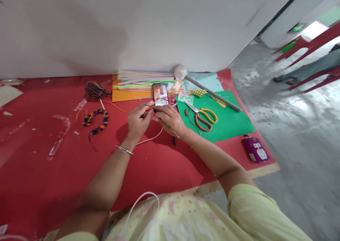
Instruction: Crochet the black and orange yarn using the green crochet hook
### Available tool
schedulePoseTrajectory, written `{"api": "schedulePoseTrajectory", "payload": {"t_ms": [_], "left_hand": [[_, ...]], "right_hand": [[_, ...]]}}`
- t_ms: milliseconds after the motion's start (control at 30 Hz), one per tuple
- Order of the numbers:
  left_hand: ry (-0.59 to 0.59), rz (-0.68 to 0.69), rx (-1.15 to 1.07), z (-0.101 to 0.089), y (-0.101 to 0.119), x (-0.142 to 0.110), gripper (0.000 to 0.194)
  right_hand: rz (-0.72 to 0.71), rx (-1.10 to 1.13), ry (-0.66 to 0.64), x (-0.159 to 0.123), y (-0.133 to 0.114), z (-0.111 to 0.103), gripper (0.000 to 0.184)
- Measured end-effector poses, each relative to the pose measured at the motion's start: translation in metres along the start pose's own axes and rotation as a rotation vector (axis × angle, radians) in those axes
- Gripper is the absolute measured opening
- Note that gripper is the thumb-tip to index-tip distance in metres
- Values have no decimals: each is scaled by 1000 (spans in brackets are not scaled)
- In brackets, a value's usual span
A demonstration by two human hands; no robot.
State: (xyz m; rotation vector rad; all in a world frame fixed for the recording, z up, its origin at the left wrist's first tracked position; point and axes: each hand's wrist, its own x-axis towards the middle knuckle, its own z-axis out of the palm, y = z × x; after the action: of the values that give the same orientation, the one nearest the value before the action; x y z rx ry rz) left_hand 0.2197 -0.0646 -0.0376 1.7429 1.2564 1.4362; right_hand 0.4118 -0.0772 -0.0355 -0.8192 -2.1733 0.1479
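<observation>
My left hand (138,122) and my right hand (171,120) meet over the red table covering, fingertips close together. Both are closed in a pinch on a thin dark cord (149,106), partly hidden by the fingers. Just beyond them a phone (160,95) with a lit screen leans or lies; I cannot tell which. Left of my left hand sits a ball of multicoloured yarn (95,90), with a curved black and orange braided strip (104,120) below it. Scissors (204,119) with one yellow and one red handle rest to the right. A pale cord (150,139) runs beneath my hands.
Pastel strips (143,75) are piled against the wall on an orange sheet (117,94). A grey stick (212,93) with a white ball (180,72) lies across a green sheet (225,127). A purple box (255,149) is near the table's right edge. Red chairs (310,46) stand beyond.
</observation>
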Motion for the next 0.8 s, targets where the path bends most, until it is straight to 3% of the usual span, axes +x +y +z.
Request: {"api": "schedulePoseTrajectory", "payload": {"t_ms": [167, 433, 667, 800], "left_hand": [[42, -23, 21, 0, -1, -2, 23], [63, -57, 91, 1, -2, -3, 34], [42, -124, -24, 4, -6, -4, 39], [41, -240, -218, 5, -6, 0, 47]], "right_hand": [[-18, 5, 5, -1, 2, 0, 20], [-15, -23, 23, -2, 6, 0, 21], [-31, -33, 60, -3, 6, -1, 25], [-4, -58, 70, -2, 4, -4, 28]]}}
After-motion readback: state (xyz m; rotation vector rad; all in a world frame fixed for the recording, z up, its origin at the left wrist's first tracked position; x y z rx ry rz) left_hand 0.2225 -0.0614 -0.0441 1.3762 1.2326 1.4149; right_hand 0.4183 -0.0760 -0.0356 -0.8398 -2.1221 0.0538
